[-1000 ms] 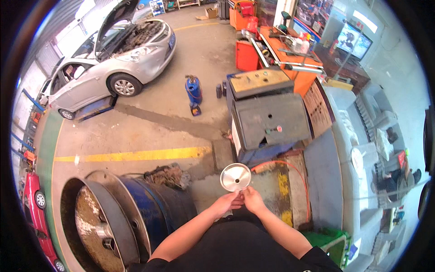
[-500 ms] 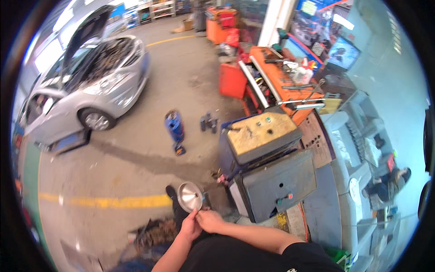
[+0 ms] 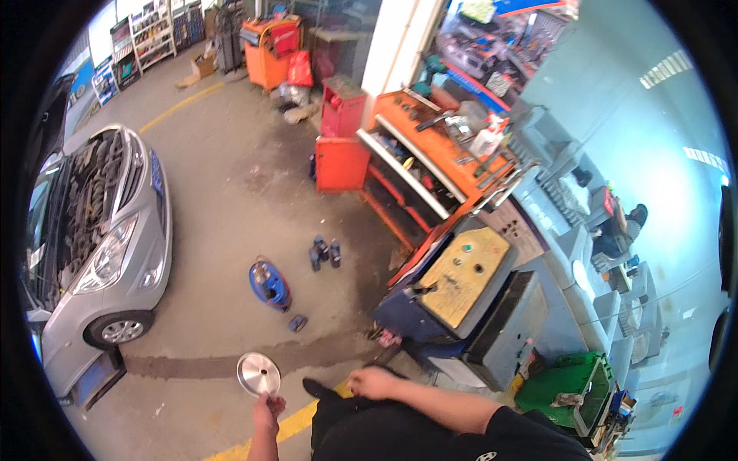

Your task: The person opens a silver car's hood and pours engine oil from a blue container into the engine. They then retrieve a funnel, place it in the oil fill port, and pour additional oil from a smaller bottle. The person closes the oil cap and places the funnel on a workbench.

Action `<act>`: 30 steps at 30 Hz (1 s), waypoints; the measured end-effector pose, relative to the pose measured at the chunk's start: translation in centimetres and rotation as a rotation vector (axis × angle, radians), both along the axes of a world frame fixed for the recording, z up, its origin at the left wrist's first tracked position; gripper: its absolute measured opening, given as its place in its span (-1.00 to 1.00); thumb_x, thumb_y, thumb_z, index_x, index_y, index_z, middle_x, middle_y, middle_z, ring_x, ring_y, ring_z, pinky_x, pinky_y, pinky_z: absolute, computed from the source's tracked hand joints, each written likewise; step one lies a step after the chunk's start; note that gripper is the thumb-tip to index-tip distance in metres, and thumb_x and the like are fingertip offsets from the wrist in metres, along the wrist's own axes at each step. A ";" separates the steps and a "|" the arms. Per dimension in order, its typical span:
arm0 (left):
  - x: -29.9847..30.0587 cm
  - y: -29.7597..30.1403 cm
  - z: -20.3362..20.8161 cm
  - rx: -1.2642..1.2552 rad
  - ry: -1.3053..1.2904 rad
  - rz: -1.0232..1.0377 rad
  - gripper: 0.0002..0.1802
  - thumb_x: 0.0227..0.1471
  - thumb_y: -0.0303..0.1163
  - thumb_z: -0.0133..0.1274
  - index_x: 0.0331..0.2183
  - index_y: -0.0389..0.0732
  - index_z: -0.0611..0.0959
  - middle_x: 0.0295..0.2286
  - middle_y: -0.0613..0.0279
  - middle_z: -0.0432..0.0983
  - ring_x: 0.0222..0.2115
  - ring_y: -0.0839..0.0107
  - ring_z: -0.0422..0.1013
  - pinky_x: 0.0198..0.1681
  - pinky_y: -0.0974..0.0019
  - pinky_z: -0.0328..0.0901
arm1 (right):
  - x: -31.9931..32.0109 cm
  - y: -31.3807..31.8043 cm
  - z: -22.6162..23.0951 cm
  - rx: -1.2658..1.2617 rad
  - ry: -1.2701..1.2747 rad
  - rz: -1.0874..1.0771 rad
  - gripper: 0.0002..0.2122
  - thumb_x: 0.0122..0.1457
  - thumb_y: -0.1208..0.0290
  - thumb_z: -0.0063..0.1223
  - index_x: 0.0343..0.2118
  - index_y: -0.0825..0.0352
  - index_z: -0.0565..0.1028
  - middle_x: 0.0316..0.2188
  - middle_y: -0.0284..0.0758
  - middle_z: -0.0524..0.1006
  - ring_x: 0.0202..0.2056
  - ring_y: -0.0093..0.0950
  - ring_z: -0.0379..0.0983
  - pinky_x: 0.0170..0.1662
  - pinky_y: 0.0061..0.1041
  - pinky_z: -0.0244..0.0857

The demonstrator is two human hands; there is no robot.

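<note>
My left hand is closed on the near rim of a shiny round metal funnel. The funnel's wide mouth faces up and a small hole shows in its middle. My right hand is in front of my body, its fingers curled in and nothing visible in them. On the floor ahead lies a blue oval container with something metallic in it. Several small dark bottles stand beyond it, and a small dark object lies nearer to me.
At the left stands a silver car, hood raised. An orange tool cart with its drawer pulled out is at the right, behind a machine with a yellow top. A green bin stands right of me. A person sits far right.
My hands have parted: the left has carried the funnel leftward, the right has let go and drawn away. My view has swung right and the car now sits further left.
</note>
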State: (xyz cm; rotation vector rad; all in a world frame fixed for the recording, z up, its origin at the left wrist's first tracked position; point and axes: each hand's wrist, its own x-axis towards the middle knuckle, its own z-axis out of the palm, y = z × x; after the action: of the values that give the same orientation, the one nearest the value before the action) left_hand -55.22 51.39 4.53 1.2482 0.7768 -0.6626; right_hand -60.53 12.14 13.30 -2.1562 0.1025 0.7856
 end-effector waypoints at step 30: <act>55.6 -31.4 11.0 0.110 -0.367 0.008 -0.69 0.47 -0.27 0.08 -0.28 -0.32 0.64 -0.41 0.19 0.60 -0.27 0.25 0.66 -0.14 0.21 0.57 | 37.4 -26.8 -7.1 0.375 0.311 -0.856 -0.74 0.50 0.21 0.22 -0.05 0.34 0.64 -0.20 -0.33 0.76 -0.24 -0.54 0.68 -0.16 -0.46 0.57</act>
State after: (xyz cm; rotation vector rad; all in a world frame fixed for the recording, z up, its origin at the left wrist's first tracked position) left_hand 0.33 20.03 15.54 1.4158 0.5177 -0.3713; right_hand -23.14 -14.62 6.22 -1.4102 0.8966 0.5519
